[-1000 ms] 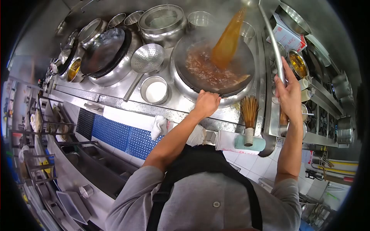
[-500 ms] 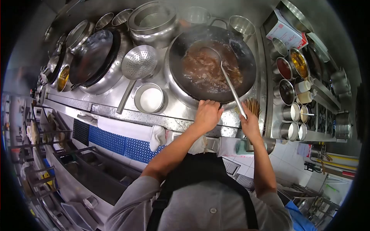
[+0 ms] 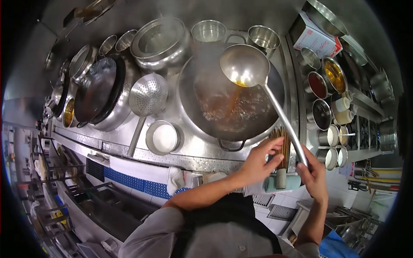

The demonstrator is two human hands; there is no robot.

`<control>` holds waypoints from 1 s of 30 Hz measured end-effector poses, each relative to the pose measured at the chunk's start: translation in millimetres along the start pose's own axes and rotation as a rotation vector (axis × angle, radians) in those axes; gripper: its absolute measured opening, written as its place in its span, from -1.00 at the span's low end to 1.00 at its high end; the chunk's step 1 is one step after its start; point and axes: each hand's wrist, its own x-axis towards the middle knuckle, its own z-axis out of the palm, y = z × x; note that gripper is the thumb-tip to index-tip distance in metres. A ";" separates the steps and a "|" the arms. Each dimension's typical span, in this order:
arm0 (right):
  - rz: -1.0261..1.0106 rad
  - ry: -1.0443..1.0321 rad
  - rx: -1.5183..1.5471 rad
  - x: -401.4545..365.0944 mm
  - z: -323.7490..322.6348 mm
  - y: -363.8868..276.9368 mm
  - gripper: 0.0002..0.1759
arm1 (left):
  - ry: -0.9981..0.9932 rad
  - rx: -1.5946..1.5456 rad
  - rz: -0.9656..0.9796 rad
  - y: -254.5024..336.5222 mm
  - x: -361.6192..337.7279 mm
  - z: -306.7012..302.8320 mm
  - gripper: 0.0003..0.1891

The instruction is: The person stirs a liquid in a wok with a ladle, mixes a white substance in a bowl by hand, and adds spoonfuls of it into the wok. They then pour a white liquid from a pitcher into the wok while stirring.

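My right hand (image 3: 314,174) is closed round the end of a long-handled metal ladle (image 3: 244,64). The ladle's bowl is raised over the wok (image 3: 189,109), and a little amber liquid lies at its lip. Brown, bubbling liquid with steam fills the wok's bottom, and a loop handle shows at its near rim. My left hand (image 3: 258,162) has moved off the wok, its thumb and fingers apart. Its fingertips are right at the bristles of a bamboo wok brush (image 3: 281,178), which stands upright near the counter's front edge.
Left of the wok lie a perforated skimmer (image 3: 148,95) and a metal pot with white contents (image 3: 162,138). A large lidded pot (image 3: 157,41) stands behind. On the right, several containers hold sauces, oil (image 3: 334,74) and seasonings, beside squeeze bottles (image 3: 342,104).
The ladle has risen out of the wok's liquid, and my right hand has moved right and nearer my body. My left hand left the wok's rim and shifted right to the brush.
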 end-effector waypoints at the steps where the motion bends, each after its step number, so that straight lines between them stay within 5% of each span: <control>1: -0.023 0.019 0.005 -3.2 -5.8 -5.1 -0.38 | -0.035 -0.057 0.000 2.8 4.4 2.3 -0.42; 11: 0.012 -0.078 0.072 -21.4 -73.5 -24.6 -0.26 | -0.195 -0.323 0.277 43.0 27.1 23.2 -0.18; 20: -0.150 -0.081 -0.187 -60.1 -149.9 -30.8 -0.18 | -0.408 -0.483 0.368 83.7 11.0 39.8 -0.25; 26: 0.022 -0.433 -0.504 -92.0 -203.2 -104.1 -0.25 | -0.289 -0.532 0.696 127.4 23.2 67.3 -0.28; 30: -0.167 -0.319 -0.448 -93.6 -188.2 -126.1 -0.29 | -0.292 -0.503 0.762 139.9 22.7 59.1 -0.28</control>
